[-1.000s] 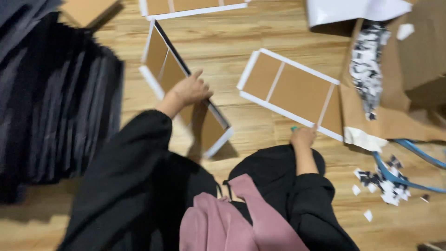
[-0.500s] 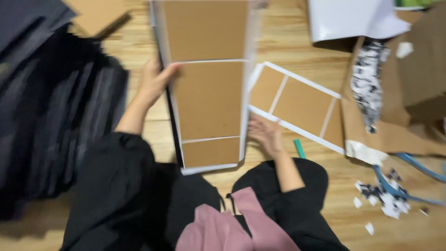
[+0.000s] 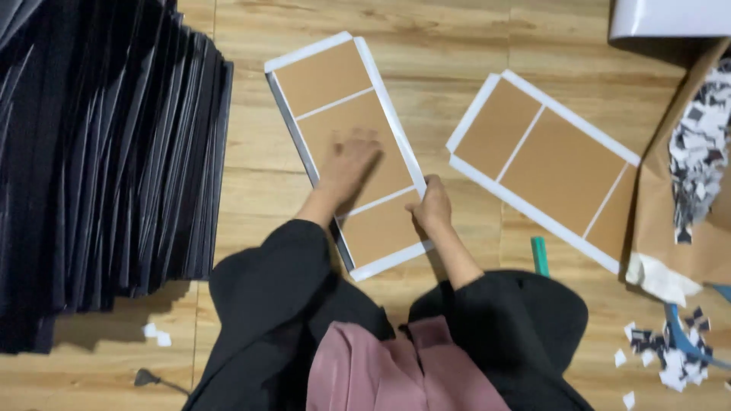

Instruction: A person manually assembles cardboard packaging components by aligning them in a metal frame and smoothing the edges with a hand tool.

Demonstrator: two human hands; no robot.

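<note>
A long brown cardboard panel with white borders (image 3: 335, 99) lies flat on the wooden floor in front of me. My left hand (image 3: 346, 169) rests flat on its middle section, fingers spread. My right hand (image 3: 432, 205) pinches the panel's right white edge near the lower end. A second panel of the same kind (image 3: 560, 164) lies to the right, apart from both hands.
A tall row of dark folded sheets (image 3: 99, 167) fills the left side. A brown paper sheet with black-and-white scraps (image 3: 697, 160) lies at the right, with more scraps (image 3: 670, 358) below. A green tool (image 3: 540, 255) sits beside my right sleeve.
The panel, held tilted on edge a second ago, has been turned and laid flat. My left hand has moved onto its face, my right hand to its right edge.
</note>
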